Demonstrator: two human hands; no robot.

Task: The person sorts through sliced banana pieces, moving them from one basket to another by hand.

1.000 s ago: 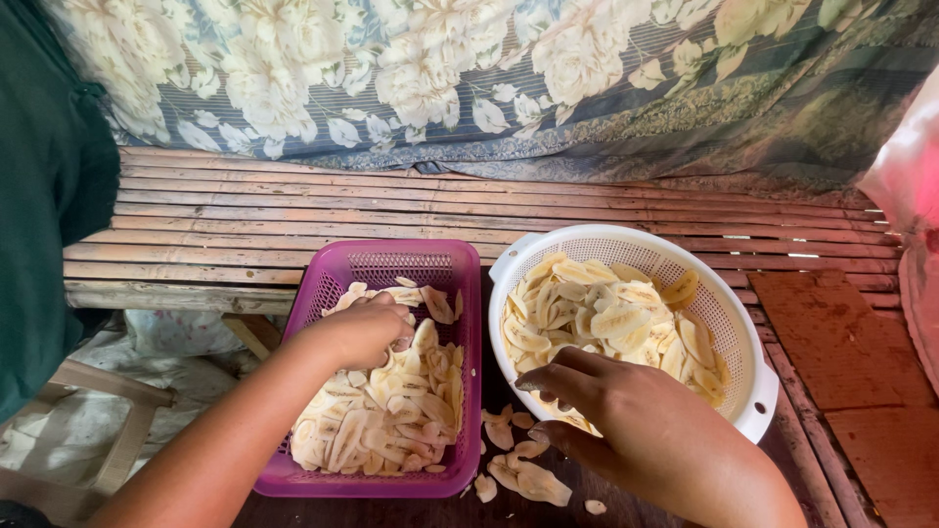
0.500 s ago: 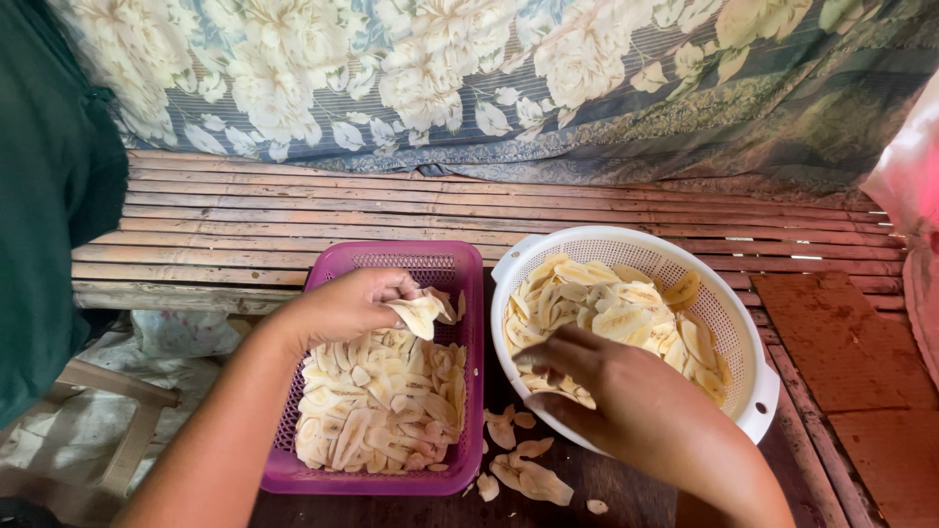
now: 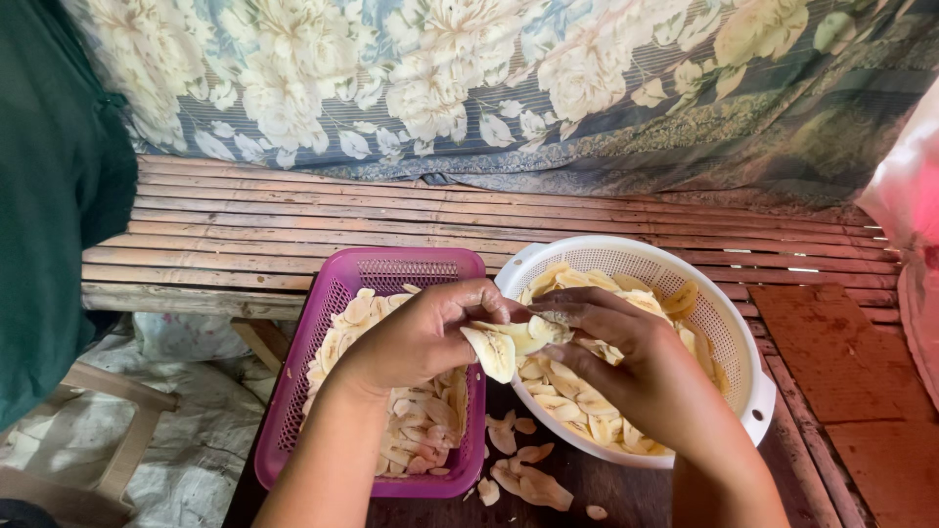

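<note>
Between the purple basket (image 3: 323, 323) and the white colander (image 3: 729, 313), above the dark surface (image 3: 606, 484): one clump of pale fruit slices (image 3: 504, 342), pinched by left hand (image 3: 421, 337) and right hand (image 3: 626, 357) together. Slices look thin, light, limp, likely tacky and easily torn; best gripped at the edges. Loose slices (image 3: 523, 474) lie below.

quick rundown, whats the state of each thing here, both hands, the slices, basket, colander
left hand: closed on pale slices, above the purple basket's right edge
right hand: fingers pinching the same slices
held slices: gripped between both hands, stuck together
purple basket: upright, partly filled with slices
white colander: upright, holding a heap of slices
loose slices: scattered on the dark surface
</note>
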